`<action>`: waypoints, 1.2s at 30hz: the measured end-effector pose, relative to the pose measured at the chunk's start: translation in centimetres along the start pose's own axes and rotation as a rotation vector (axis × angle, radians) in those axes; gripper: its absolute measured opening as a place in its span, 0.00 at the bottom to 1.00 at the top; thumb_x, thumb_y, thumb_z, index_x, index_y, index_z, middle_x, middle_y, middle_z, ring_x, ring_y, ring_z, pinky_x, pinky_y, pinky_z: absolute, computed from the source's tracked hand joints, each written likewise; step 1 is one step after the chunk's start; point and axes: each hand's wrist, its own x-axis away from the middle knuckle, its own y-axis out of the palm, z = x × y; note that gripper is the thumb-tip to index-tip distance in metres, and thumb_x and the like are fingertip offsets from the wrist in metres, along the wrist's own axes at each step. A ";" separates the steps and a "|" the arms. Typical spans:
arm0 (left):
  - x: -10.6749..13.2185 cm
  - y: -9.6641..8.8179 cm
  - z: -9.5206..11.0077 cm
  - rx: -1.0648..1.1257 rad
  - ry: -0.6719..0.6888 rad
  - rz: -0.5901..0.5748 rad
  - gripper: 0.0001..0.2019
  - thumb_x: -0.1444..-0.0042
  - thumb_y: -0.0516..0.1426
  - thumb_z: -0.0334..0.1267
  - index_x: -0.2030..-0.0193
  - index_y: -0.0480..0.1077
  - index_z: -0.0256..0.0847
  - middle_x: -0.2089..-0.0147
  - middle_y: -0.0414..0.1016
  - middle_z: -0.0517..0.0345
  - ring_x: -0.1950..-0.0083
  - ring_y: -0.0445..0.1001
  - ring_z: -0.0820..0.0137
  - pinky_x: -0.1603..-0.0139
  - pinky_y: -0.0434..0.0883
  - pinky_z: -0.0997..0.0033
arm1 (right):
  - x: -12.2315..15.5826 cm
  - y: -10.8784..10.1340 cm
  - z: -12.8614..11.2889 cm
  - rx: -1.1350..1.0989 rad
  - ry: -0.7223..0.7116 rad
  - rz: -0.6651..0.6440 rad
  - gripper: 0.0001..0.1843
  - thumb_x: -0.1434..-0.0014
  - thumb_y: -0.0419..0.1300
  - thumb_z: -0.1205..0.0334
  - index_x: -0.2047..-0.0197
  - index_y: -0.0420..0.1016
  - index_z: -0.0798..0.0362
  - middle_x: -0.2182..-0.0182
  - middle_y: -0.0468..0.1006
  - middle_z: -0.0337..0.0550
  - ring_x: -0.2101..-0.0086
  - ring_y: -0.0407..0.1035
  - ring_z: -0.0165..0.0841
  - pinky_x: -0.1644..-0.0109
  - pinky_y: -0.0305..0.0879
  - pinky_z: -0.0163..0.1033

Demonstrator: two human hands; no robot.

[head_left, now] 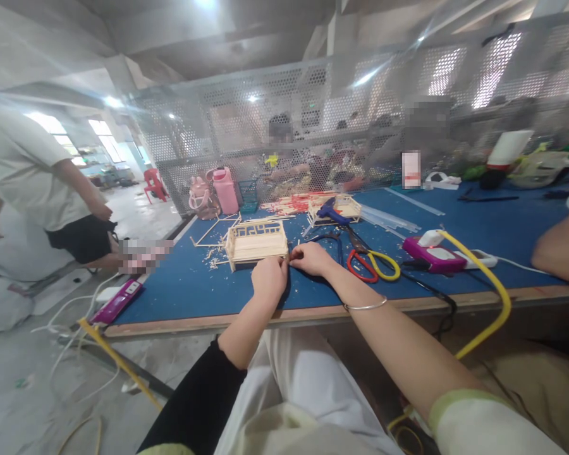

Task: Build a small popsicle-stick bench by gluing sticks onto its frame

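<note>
Pale wooden-stick miniature seat (258,242) near blue-topped bench's (180,292) front edge. Left hand (269,277) at its near right corner, right hand (312,260) just beside; both curled, grips cannot be told.

Pale straw yellow colours the small slatted model (258,246) at the left hand (269,277), and the second model (351,207) beyond the right hand (308,259) matches it. Under both hands the tabletop (171,297) is plain blue. The glue gun (334,212) past the right hand is dark blue; the scissors (368,254) right of that hand pair a red loop with a yellow one. Farther right sit a purple-and-white power strip (431,257) and a yellow cable (495,272). Beyond the left hand stands a pink container (226,191); behind everything, a grey screen (232,129) is dotted with holes.
</note>
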 end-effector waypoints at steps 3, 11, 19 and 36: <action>0.0 0.0 -0.1 -0.012 0.007 -0.006 0.17 0.40 0.48 0.43 0.64 0.77 0.40 0.64 0.79 0.44 0.60 0.76 0.59 0.62 0.67 0.67 | 0.0 -0.1 -0.1 -0.001 0.005 0.005 0.09 0.50 0.57 0.68 0.68 0.80 0.53 0.68 0.81 0.42 0.67 0.72 0.31 0.66 0.60 0.31; -0.2 0.3 -0.2 -0.072 0.025 -0.010 0.16 0.40 0.47 0.39 0.61 0.76 0.40 0.62 0.78 0.46 0.58 0.75 0.61 0.61 0.68 0.67 | 0.1 0.0 -0.3 -0.007 -0.006 0.026 0.15 0.46 0.57 0.54 0.72 0.78 0.56 0.73 0.79 0.43 0.73 0.67 0.29 0.70 0.55 0.32; -0.3 0.5 -0.3 -0.070 0.033 -0.007 0.16 0.40 0.47 0.40 0.59 0.76 0.40 0.61 0.78 0.47 0.58 0.75 0.62 0.60 0.68 0.68 | 0.0 0.1 -0.3 0.001 0.010 0.026 0.15 0.46 0.58 0.53 0.72 0.78 0.55 0.74 0.78 0.42 0.74 0.66 0.29 0.71 0.54 0.32; -0.4 0.2 -0.2 -0.039 0.028 -0.017 0.15 0.41 0.49 0.42 0.62 0.77 0.42 0.63 0.79 0.47 0.58 0.76 0.62 0.61 0.67 0.70 | -0.3 -0.2 0.1 -0.066 0.024 -0.011 0.17 0.54 0.53 0.74 0.68 0.81 0.54 0.68 0.82 0.40 0.65 0.73 0.31 0.61 0.62 0.30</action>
